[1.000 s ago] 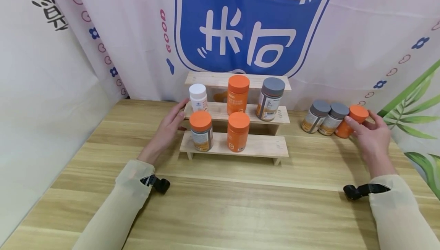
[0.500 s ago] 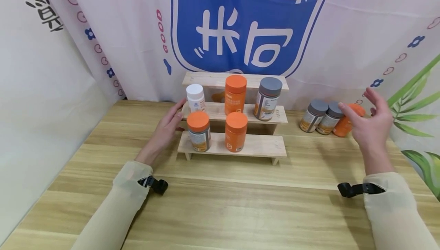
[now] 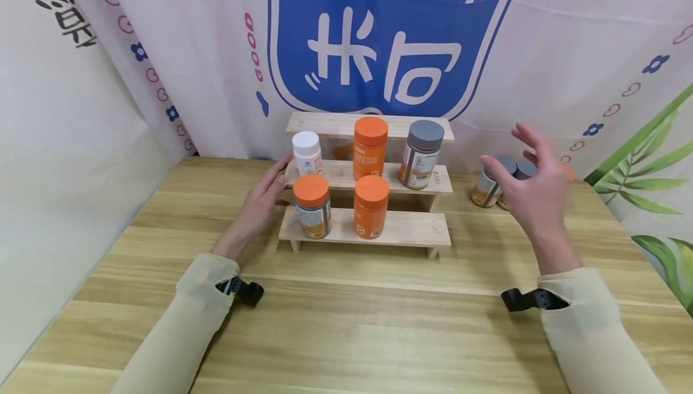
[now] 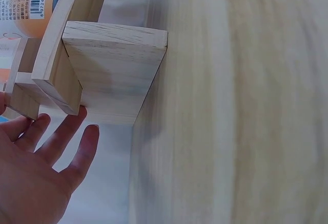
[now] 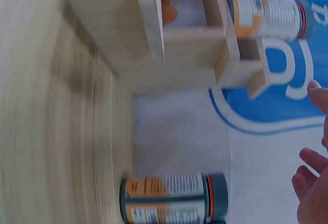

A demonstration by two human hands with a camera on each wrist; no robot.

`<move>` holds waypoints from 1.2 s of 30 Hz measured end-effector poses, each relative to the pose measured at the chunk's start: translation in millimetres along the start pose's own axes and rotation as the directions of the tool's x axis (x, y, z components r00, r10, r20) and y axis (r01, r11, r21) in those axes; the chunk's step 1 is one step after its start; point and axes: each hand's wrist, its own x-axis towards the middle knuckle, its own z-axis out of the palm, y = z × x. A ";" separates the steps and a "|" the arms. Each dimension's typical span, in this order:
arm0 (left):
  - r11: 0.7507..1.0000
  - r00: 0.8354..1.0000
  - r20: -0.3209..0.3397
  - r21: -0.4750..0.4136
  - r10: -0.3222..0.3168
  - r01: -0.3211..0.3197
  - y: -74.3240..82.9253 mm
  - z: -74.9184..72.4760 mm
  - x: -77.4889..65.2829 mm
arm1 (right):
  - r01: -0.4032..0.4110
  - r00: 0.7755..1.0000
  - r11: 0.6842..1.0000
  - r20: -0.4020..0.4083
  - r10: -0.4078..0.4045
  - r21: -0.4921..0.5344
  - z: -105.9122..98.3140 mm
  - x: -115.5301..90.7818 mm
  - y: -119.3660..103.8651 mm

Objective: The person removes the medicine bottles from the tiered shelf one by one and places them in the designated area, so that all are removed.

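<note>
My left hand [image 3: 257, 207] rests its fingertips against the left end of a wooden three-step shelf [image 3: 417, 228]; in the left wrist view its fingers [image 4: 62, 137] are extended along the board ends. On the middle step stand a white bottle [image 3: 307, 156], an orange jar [image 3: 370, 156] and a grey-lidded jar [image 3: 421, 162]. The lowest step bears an orange-lidded grey jar [image 3: 313, 213] and another orange jar [image 3: 371, 216]. My right hand [image 3: 536, 198] is raised, fingers spread, holding nothing. Behind it stand two grey-lidded jars [image 3: 484, 192] and an orange jar [image 3: 569, 172], mostly hidden.
The shelf and jars stand on a wood-grain table [image 3: 368, 316]. Close behind them hangs a printed curtain [image 3: 216, 81]. A white wall [image 3: 70, 159] borders the left side, and leaf prints [image 3: 639, 184] show at the right.
My right hand has let go of the orange jar at the right, lifted, and moved left in front of the grey-lidded jars. The left hand stays at the shelf.
</note>
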 end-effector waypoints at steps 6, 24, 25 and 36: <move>1.000 1.000 0.001 0.012 0.008 -0.008 0.2 -1.2 0.7 | 0.047 0.999 0.998 0.021 -0.047 0.037 18.9 -7.5 -13.3; 1.000 1.000 0.008 0.005 0.013 -0.013 -2.6 -1.0 1.3 | 0.126 0.986 0.965 0.075 -0.146 0.232 63.0 -23.1 -36.4; 1.000 1.000 0.008 0.004 0.014 -0.014 -2.7 -1.1 1.3 | 0.120 0.986 0.964 0.082 -0.143 0.235 64.8 -23.7 -37.6; 1.000 1.000 0.011 0.006 0.020 -0.020 -2.0 -0.6 1.6 | 0.063 0.990 0.962 0.102 -0.093 0.265 78.3 -24.6 -46.3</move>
